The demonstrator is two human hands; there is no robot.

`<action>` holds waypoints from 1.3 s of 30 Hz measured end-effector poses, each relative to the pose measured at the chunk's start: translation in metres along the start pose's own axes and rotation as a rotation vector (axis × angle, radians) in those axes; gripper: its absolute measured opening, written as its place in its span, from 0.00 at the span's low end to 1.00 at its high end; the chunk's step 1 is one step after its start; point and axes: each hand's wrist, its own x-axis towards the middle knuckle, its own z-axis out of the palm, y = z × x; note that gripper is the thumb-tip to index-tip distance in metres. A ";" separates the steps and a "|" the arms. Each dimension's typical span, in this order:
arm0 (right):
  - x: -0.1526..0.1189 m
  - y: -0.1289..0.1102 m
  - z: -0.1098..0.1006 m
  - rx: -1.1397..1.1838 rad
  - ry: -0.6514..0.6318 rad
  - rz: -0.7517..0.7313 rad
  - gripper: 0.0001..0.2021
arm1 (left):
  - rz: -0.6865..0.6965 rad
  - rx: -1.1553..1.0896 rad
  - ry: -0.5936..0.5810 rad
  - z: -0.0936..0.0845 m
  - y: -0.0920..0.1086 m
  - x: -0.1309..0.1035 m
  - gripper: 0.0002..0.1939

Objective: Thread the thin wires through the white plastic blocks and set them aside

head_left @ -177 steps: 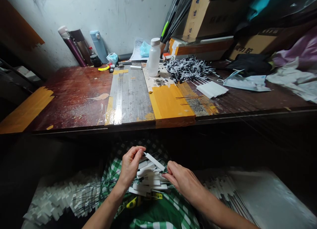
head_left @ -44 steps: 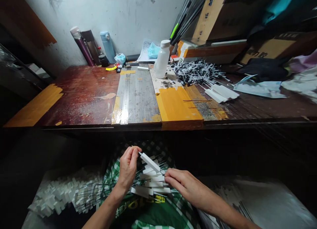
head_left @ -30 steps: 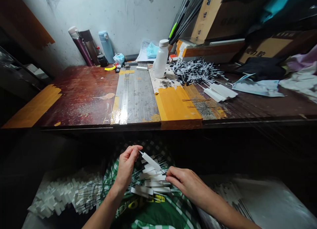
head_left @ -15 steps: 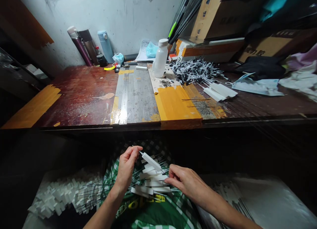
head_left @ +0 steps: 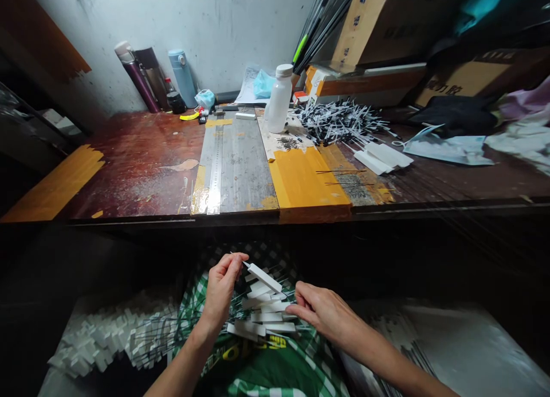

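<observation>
Left grip (head_left: pixel 220 285) pinches the thin tip of a white rectangular block (head_left: pixel 265 278), lower centre; whether the right grip (head_left: pixel 320 309) holds its other end, I cannot tell. Dark space (head_left: pixel 365 259) separates them from a worn reddish-brown wooden desk (head_left: pixel 141 156), edge mid-frame; pale wall (head_left: pixel 232 24) above.

The slim blocks (head_left: pixel 265 278) are plain white. The cloth (head_left: pixel 266 367) is deep green, partly white-checked, with yellow lettering (head_left: pixel 277 342). The desk (head_left: pixel 141 150) — a mottled reddish brown — bears strips of yellow-orange tape (head_left: pixel 308 182). One flask (head_left: pixel 140 82) is purple, one bottle (head_left: pixel 183 81) powder blue; the wall (head_left: pixel 236 30) is pale bluish grey.
</observation>
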 end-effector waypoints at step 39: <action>-0.005 0.001 0.011 0.155 0.022 -0.101 0.09 | -0.104 -0.215 0.006 0.004 -0.006 0.009 0.17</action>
